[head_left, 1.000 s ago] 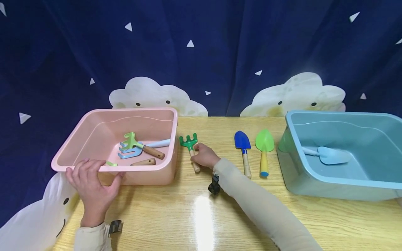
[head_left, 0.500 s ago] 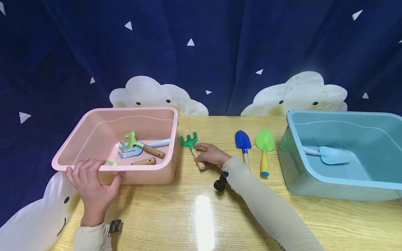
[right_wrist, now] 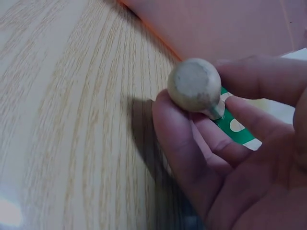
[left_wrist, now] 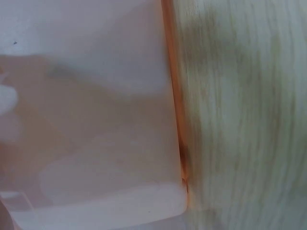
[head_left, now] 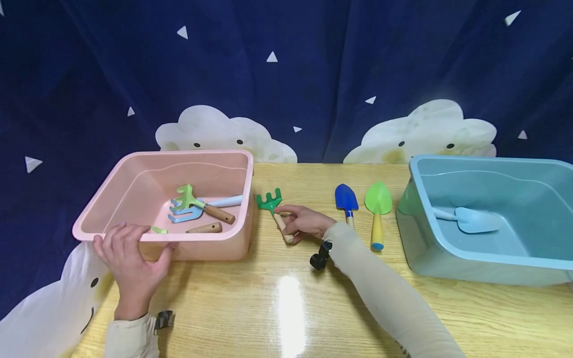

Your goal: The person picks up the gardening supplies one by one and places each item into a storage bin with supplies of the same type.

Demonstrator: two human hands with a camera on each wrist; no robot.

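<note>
My right hand pinches the pale wooden handle of a small green hand rake between thumb and fingers. The rake's tines point away from me, just right of the pink bin. Seen from the right wrist, the rounded handle end sits between thumb and fingertips, close over the table. My left hand grips the bin's near rim, fingers over the edge and thumb outside. Only the bin's outer wall and the table fill most of the left wrist view.
Inside the pink bin lie a light green rake, a light blue rake and a wooden handle. A blue trowel and a green trowel lie right of my hand. The blue bin holds a light blue trowel.
My right hand has slid right and along the handle toward its end, and the handle end has swung slightly right. The left hand stays on the rim.
</note>
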